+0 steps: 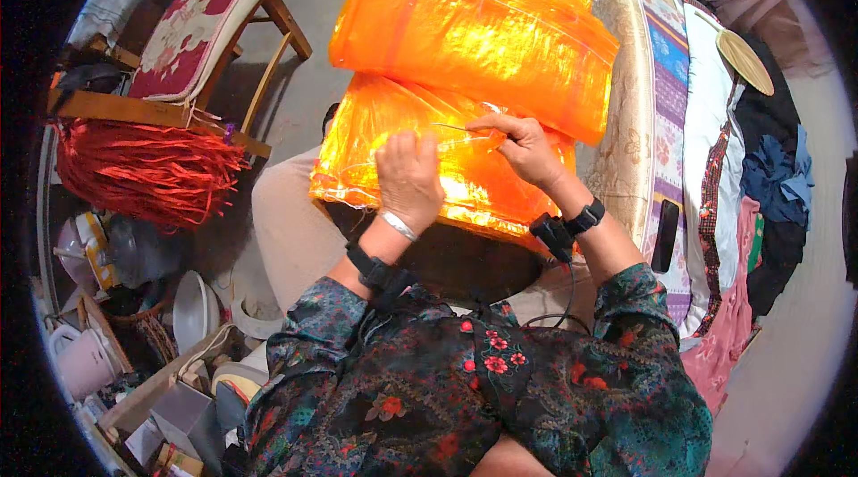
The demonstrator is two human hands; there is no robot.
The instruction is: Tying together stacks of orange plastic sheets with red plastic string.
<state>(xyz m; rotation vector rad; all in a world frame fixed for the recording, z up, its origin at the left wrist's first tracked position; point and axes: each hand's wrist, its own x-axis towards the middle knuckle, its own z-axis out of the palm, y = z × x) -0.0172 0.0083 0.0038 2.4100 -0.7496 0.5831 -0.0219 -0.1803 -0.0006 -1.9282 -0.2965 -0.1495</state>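
Note:
Bright orange, glossy woven sheeting [375,110] lies over my lap, with loose pale threads along its edges. On its near part rests my left hand [409,175], fingers bent and pressed together, gripping the sheeting; the fingertips are partly hidden. To the right, my right hand [527,151] pinches a long thin needle [449,126] between thumb and fingers. The needle points left, toward my left fingers, just above the orange surface. A pale thread runs across the sheeting between the two hands.
A folded orange stack [474,39] sits just beyond. At right, a cloth-covered surface holds a black phone [665,236] and a round fan [744,63]. On the left stand a wooden chair [284,25] with a red cushion, red strands [152,173] and a pink mug [82,361].

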